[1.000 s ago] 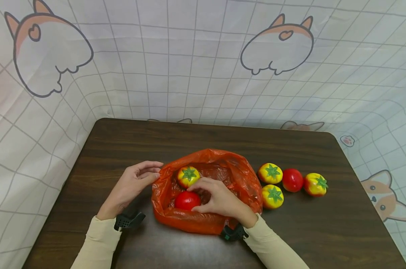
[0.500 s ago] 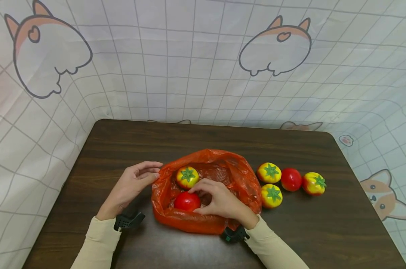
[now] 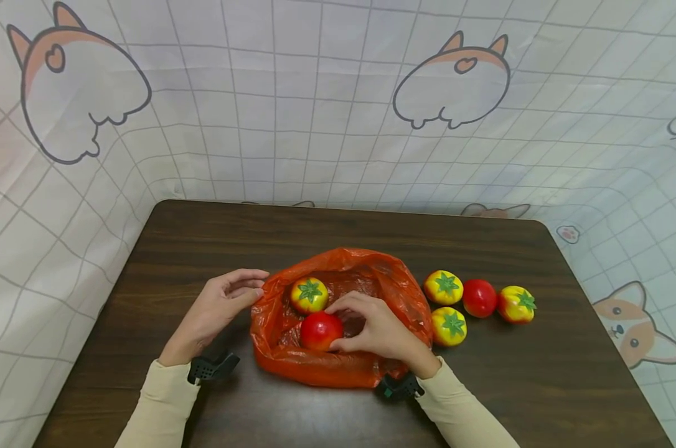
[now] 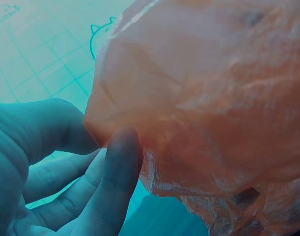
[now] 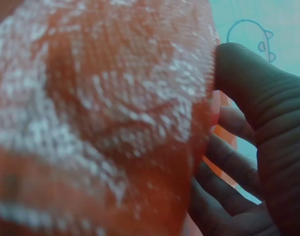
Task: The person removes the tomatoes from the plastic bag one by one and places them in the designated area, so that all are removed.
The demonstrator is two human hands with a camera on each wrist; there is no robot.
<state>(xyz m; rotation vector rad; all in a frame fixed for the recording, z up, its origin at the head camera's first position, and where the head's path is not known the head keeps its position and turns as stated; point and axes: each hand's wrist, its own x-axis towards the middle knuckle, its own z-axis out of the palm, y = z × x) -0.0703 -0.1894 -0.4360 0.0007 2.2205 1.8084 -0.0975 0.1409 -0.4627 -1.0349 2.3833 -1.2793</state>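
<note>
An orange-red plastic bag (image 3: 315, 368) lies with its mouth wide on the table. My left hand (image 3: 217, 309) pinches its left rim between thumb and fingers; the left wrist view shows the thin film of the bag (image 4: 199, 98) between them. Inside, my right hand (image 3: 374, 330) grips a glossy red toy tomato (image 3: 320, 331) from its right side, thumb near the front and fingers behind. Just behind it in the bag sits a yellow-and-red toy tomato (image 3: 309, 295) with a green leafy top. In the right wrist view, the bag wall hides most of what the right hand (image 5: 243, 147) holds.
Right of the bag stand two yellow toy tomatoes (image 3: 444, 287), one before the other, the front one close to the bag. Beside them are a red one (image 3: 480, 298) and another yellow-red one (image 3: 517, 304). A patterned curtain (image 3: 293, 112) encloses the dark wooden table (image 3: 215, 230).
The right hand has shifted a little right, and the red tomato has moved and turned with it, showing orange at its lower edge. The left hand stays at the bag rim.
</note>
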